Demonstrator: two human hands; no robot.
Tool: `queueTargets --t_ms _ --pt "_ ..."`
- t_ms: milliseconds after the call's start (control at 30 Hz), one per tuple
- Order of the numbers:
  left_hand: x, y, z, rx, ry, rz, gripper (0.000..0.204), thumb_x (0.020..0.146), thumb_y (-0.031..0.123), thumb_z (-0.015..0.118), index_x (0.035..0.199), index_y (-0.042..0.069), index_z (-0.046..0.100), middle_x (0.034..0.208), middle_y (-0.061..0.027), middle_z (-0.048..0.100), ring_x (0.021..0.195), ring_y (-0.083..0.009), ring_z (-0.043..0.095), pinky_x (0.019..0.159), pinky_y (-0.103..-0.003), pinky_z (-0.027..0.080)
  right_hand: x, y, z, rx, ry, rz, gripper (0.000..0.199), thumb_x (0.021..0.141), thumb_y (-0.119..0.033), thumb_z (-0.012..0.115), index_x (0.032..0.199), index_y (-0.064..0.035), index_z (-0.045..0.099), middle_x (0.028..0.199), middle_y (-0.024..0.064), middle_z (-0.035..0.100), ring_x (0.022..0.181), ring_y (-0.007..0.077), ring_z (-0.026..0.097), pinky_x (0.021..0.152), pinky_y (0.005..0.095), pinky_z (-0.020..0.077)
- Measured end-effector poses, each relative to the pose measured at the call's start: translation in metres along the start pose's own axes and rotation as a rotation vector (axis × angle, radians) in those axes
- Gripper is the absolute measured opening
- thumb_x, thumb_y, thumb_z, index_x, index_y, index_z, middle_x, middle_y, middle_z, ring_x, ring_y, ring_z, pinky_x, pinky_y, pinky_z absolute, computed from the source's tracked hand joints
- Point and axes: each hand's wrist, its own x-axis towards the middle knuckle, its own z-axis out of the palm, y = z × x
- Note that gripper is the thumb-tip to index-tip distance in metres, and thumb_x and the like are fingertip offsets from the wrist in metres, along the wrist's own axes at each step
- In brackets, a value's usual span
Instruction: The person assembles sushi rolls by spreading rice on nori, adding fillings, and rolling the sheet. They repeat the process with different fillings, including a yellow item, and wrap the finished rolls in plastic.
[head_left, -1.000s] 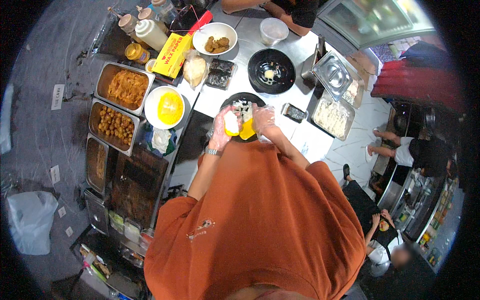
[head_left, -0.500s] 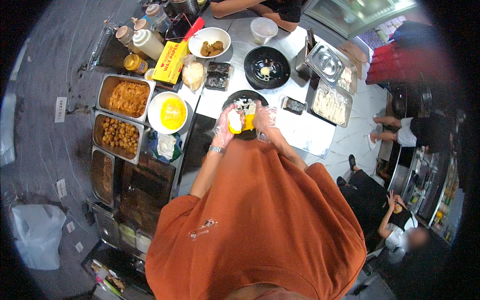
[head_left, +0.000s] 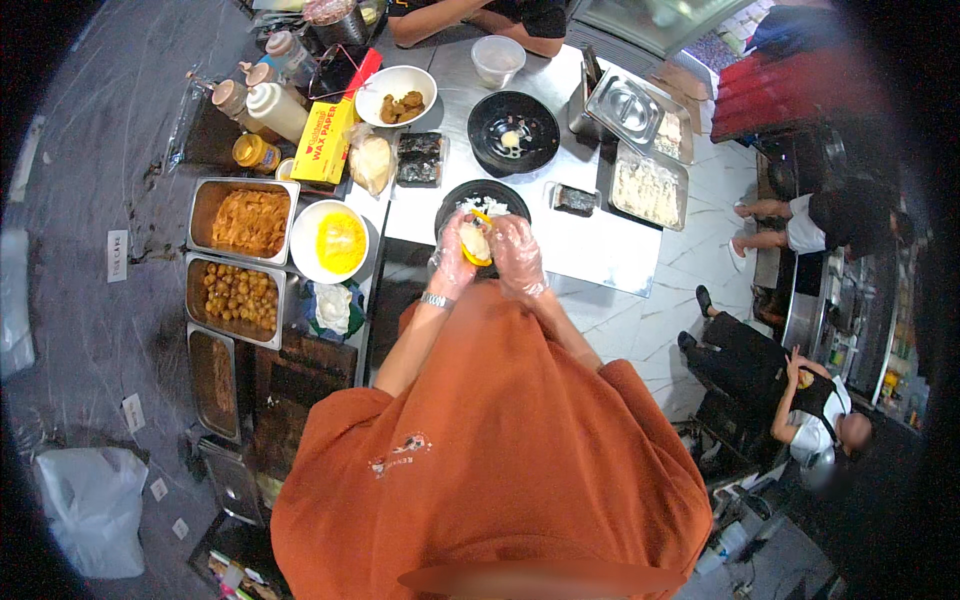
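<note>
Both of my hands wear clear plastic gloves and meet above the near edge of a black bowl (head_left: 484, 193) with white rice in it. My left hand (head_left: 454, 256) is closed round a yellow-edged piece with a pale, rice-like filling (head_left: 476, 243). Whether its yellow part is a mould or food is too small to tell. Against the right side of this piece, my right hand (head_left: 520, 258) has its fingers curled in; what they hold, if anything, is hidden. Right of the bowl lies a dark seaweed-like block in clear wrap (head_left: 574, 199).
A larger black bowl (head_left: 513, 133) stands behind. Leftward are a white bowl of yellow shreds (head_left: 342, 243), metal pans of orange food (head_left: 248, 222) and small round brown pieces (head_left: 240, 298), and a yellow wax-paper box (head_left: 324, 142). Rice-filled metal trays (head_left: 648, 187) stand right. Another person's forearms (head_left: 440, 25) rest opposite.
The yellow piece at my right hand no longer shows separately. My hands now meet round one yellow-edged piece with pale filling, and more rice shows in the bowl. The whole view has shifted slightly.
</note>
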Motion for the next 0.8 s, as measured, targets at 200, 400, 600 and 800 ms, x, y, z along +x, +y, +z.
queueTargets --t_ms 200,400,600,800 --pt "0.024 -0.009 -0.015 0.026 -0.159 -0.116 0.047 0.102 0.048 0.055 0.117 0.003 0.060 0.108 -0.0152 0.069 0.100 -0.0304 0.069 0.093 -0.045 0.057 -0.031 0.012 0.018 0.232 -0.210 0.051 0.023 0.098 -0.001 0.058 0.120 0.0002 0.057 0.133 0.0233 0.061 0.125 0.0423 0.059 0.106 0.0453 0.0472" --pt "0.027 -0.003 -0.014 -0.010 -0.233 -0.064 0.045 0.105 0.048 0.048 0.119 0.007 0.062 0.106 -0.0141 0.069 0.096 -0.0281 0.068 0.090 -0.043 0.057 -0.031 0.014 0.012 0.380 -0.175 0.136 0.032 0.098 0.000 0.056 0.129 0.0009 0.051 0.139 0.0238 0.058 0.134 0.0365 0.053 0.111 0.0437 0.0423" --pt "0.010 -0.011 0.016 0.092 -0.150 0.066 0.048 0.104 0.057 0.047 0.115 0.014 0.066 0.100 -0.0010 0.068 0.091 -0.0160 0.065 0.085 -0.033 0.054 -0.007 -0.003 0.006 0.523 -0.259 0.303 0.057 0.100 -0.009 0.053 0.153 0.0001 0.034 0.155 0.0227 0.043 0.143 0.0340 0.044 0.118 0.0400 0.0335" --pt "0.016 -0.021 0.019 0.012 -0.116 0.043 0.049 0.105 0.056 0.046 0.120 0.015 0.066 0.104 0.0002 0.067 0.093 -0.0135 0.062 0.086 -0.029 0.051 -0.001 -0.002 0.010 0.506 -0.378 0.373 0.074 0.102 -0.031 0.045 0.162 -0.0008 0.016 0.165 0.0202 0.029 0.151 0.0311 0.031 0.123 0.0382 0.0236"
